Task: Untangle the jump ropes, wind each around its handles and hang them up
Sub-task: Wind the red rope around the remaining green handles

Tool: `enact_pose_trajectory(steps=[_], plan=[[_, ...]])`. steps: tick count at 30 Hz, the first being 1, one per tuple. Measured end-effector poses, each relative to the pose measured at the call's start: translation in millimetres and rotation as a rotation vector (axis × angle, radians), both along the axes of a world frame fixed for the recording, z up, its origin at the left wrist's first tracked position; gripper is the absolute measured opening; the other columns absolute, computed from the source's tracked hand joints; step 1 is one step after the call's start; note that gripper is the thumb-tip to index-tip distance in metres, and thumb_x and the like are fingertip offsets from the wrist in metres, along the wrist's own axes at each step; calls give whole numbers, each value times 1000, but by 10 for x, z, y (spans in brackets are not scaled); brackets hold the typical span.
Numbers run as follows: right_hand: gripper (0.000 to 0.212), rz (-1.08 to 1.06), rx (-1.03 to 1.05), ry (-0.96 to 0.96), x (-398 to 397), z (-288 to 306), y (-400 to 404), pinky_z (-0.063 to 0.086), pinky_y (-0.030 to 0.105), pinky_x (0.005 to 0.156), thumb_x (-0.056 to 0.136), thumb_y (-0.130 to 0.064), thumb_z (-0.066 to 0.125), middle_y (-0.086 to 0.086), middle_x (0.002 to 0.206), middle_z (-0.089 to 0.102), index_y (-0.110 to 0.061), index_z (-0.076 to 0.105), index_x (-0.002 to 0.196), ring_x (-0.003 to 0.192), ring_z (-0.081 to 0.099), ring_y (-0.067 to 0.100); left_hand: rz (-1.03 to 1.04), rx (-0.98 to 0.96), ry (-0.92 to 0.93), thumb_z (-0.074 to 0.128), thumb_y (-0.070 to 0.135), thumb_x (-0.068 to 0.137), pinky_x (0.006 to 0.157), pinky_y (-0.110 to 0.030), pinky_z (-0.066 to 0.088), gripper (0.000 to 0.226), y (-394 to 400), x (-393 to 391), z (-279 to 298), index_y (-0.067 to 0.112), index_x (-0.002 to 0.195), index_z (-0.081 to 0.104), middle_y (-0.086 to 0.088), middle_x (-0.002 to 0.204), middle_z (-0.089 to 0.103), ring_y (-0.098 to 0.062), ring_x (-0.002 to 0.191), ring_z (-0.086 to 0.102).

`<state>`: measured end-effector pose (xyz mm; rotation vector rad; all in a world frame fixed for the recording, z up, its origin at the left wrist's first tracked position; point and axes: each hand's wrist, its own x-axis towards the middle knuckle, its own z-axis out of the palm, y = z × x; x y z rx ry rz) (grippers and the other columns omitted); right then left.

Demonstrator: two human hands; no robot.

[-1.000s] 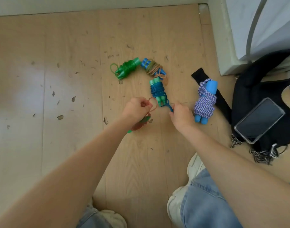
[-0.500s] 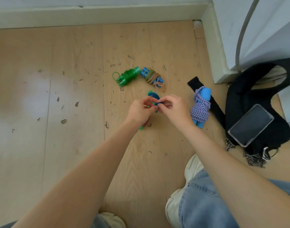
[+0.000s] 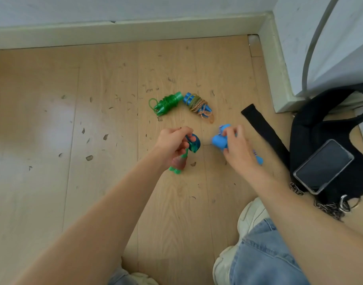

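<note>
Seemingly most of the winding is done. Toward the far edge of the floor (image 3: 94, 192) lie two finished bundles side by side — a green wound rope (image 3: 167, 102) and, touching it on the right, a blue-handled rope with tan cord (image 3: 198, 104). Nearer, the left hand (image 3: 172, 144) grips a teal wound rope (image 3: 194, 144) together with a green-handled reddish one (image 3: 177, 163), fingers curled round them. To its right, the right hand (image 3: 237, 149) clasps the light-blue rope bundle (image 3: 218, 140), lifting it. Judging from this, untangling and winding look complete — hanging them all up remains.
</note>
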<state>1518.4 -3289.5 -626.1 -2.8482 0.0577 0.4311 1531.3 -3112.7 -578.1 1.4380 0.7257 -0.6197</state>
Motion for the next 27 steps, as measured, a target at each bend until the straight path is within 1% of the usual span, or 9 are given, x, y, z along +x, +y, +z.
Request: enact_pose_trajectory(steps=[2, 4, 7, 10, 13, 15, 18, 23, 27], plan=[[38, -10, 129, -19, -38, -19, 161, 49, 43, 78, 81, -1, 59, 10, 122, 34, -11, 42, 113, 90, 52, 30, -5, 10, 14, 57, 15, 86, 38, -17, 36, 25, 39, -16, 4, 7, 63, 57, -2, 52, 51, -9, 43, 40], [47, -74, 159, -54, -43, -49, 203, 48, 40, 84, 78, -8, 67, 10, 123, 34, -12, 43, 118, 98, 51, 28, -6, 26, 20, 55, 15, 88, 37, -16, 37, 24, 94, -49, 0, 7, 65, 55, 1, 48, 50, -8, 39, 42], [68, 71, -73, 170, -58, -107, 102, 30, 41, 99, 75, -30, 70, 5, 132, 36, -22, 35, 133, 120, 35, 29, 42, 16, 21, 54, 13, 87, 37, -16, 38, 21, 184, -99, -4, 8, 67, 52, -1, 58, 50, -8, 42, 44], [59, 135, -6, 300, -79, -83, 115, 38, 36, 87, 73, -28, 72, 3, 120, 52, -23, 40, 123, 108, 46, 25, 176, -43, 47, 55, 14, 88, 40, -17, 42, 21, 251, -141, 2, 8, 68, 54, -3, 59, 53, -8, 43, 49], [55, -234, 671, 400, -106, 82, 240, 43, 20, 66, 71, -16, 77, 0, 111, 57, -21, 46, 116, 87, 55, 10, 319, -3, 41, 50, 12, 91, 42, -16, 50, 22, 325, -156, 2, 7, 70, 53, -5, 63, 58, -5, 38, 58], [50, -450, 1181, 526, -98, 227, 283, 49, 22, 72, 76, -2, 70, 5, 120, 58, -21, 49, 117, 93, 59, 10, 356, 35, 39, 47, 9, 92, 45, -16, 51, 22, 382, -156, 8, 6, 70, 51, -7, 66, 58, -6, 39, 60], [48, -377, 1503, 647, -38, 418, 347, 54, 21, 79, 79, 15, 56, 2, 113, 61, -20, 53, 112, 94, 63, 10, 239, -54, 75, 54, 21, 92, 53, -20, 55, 23, 433, -145, 88, 5, 75, 54, -7, 71, 58, -14, 56, 64], [47, -90, 1249, 653, 77, 619, 471, 43, 31, 97, 75, 21, 55, 3, 103, 60, -18, 56, 101, 104, 55, 17, -148, -247, 42, 60, 36, 85, 89, -37, 50, 38, 521, -187, 202, 2, 100, 63, -12, 101, 63, -23, 91, 60], [48, -59, 1088, 576, 86, 598, 530, 40, 35, 101, 75, 19, 59, 10, 114, 58, -14, 55, 110, 112, 52, 20, -217, -141, -85, 65, 11, 84, 67, -22, 57, 7, 636, -213, 231, 5, 86, 64, -10, 88, 67, -11, 70, 68]])
